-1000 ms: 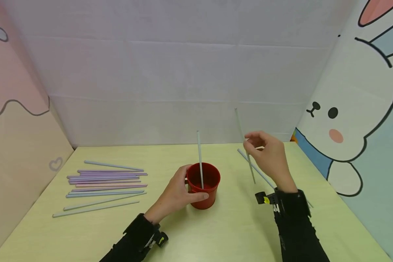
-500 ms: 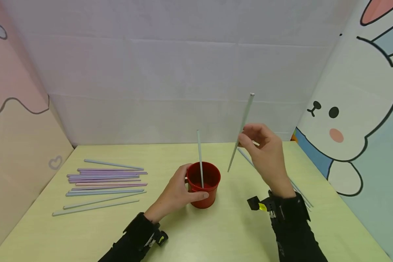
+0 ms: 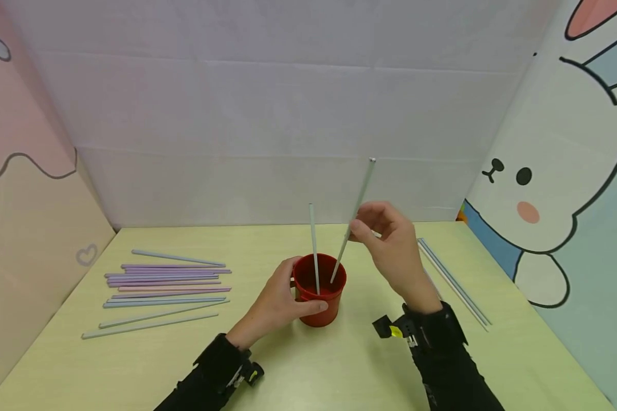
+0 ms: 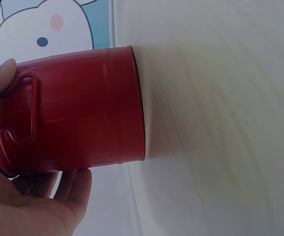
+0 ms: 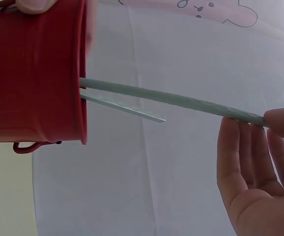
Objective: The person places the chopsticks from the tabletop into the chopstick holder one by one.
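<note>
A small red metal bucket point(image 3: 325, 315) with loop handles on its sides stands upright on the table. My left hand point(image 3: 277, 305) grips it from the left, thumb across the front and fingers round the back. One pale stick point(image 3: 313, 228) leans inside, rising above the rim. Between thumb and fingertips, my right hand point(image 3: 391, 248) pinches a thin pale green stick point(image 3: 364, 185), tilted with its top to the right. Its lower end is inside the bucket's mouth; in the right wrist view this green stick point(image 5: 176, 100) passes the rim beside the other one point(image 5: 127, 109).
To the left, several purple, pink, blue and green sticks point(image 3: 167, 282) lie roughly parallel on the pale yellow table point(image 3: 288, 382). A few pale sticks point(image 3: 455, 282) lie beyond my right wrist. A white sheet point(image 3: 288, 114) hangs behind the table; printed panels point(image 3: 571, 171) flank it.
My right hand has moved left, carrying the green stick from over the right-hand sticks to the bucket, and the stick now tilts the other way. My left hand and the bucket stayed put.
</note>
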A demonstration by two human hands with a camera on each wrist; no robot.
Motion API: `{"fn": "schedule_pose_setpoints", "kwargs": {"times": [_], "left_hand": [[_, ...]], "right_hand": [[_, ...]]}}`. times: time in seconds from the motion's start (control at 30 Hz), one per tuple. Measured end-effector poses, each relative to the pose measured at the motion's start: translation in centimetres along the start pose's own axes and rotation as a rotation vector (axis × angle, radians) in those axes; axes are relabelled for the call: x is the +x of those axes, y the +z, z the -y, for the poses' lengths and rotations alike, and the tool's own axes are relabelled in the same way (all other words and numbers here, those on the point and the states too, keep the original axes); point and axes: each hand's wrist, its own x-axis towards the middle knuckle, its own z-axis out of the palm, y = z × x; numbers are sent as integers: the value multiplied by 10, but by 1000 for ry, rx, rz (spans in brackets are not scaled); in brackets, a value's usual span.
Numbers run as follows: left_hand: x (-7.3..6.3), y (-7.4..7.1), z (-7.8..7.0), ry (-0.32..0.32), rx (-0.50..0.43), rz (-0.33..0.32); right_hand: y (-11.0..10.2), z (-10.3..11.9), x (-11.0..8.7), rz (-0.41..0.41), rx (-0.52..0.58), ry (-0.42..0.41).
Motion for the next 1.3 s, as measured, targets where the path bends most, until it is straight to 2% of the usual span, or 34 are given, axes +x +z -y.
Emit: {"fn": "schedule_pose_setpoints", "kwargs": {"times": [0.23, 0.5, 0.8, 1.07, 1.3], "left_hand": [[0, 1, 0, 2, -3, -2], [0, 0, 0, 0, -7, -3], [0, -1, 0, 6, -4, 2], [-1, -1, -1, 3, -3, 9], [-1, -1, -2, -5, -1, 10]], "right_hand": [[7, -14, 0, 24, -20, 65], [12, -28, 1, 71, -72, 104], [17, -34, -2, 126, -173, 89], [21, -40, -3, 141, -286, 65], [24, -43, -3, 167, -296, 59]]}}
